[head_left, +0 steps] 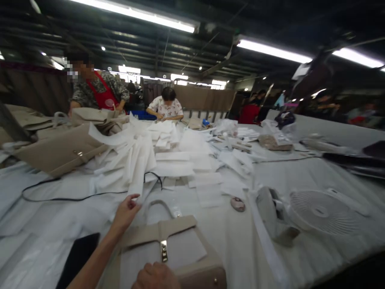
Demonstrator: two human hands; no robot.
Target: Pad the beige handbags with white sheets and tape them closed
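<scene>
A wide, dim workshop [192,52] spreads out under a dark ribbed ceiling with long bright tube lights [135,14]. Across it runs a large desk [240,249] with a pale, wrinkled covering. Two people are at the far side: one in a red apron [104,94] at the left, one in a light patterned top [167,107] near the middle, head bent down.

A loose heap of white sheets [168,160] fills the middle of the desk, with a slumped beige bag [63,150] at its left. The handbag [198,269] lies on the near part of the desk, right in front of the person. It is beige, with a T-shaped flap, a metal clasp [164,251], a looped handle [161,203] standing up behind, and white sheeting over its front.

To the right lies a round white fan [321,210]; a flat black object [80,257] lies at the left. The left hand [128,210] pinches the end of a white strip [138,180] between thumb and fingers. The right hand [156,276] is at the handbag's front, knuckles bent; its fingertips are hidden, so I cannot tell whether they grip. A small oval pinkish object [238,204] lies beyond the handbag, to the right.
</scene>
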